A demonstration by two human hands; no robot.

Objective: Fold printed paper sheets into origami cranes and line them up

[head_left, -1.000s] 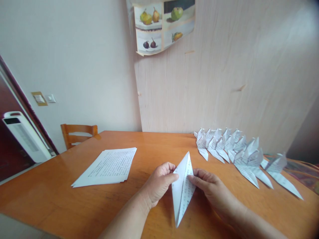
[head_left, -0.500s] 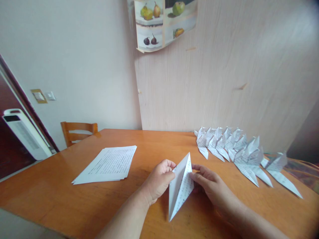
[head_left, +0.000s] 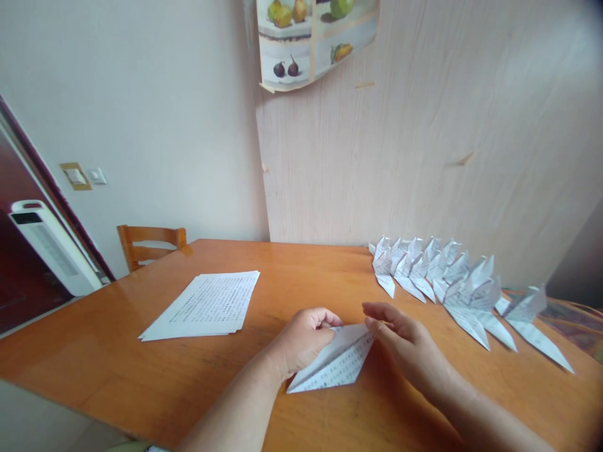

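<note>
While left hand holds paper (folded), right hand perhaps touches it

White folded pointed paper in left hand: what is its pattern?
Folded paper: rows of dark print on its near face; head view best.

homelike room: table, fruit poster

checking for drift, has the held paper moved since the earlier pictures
Yes: judged against the stack, the held paper has turned, its near end swinging left.
</note>
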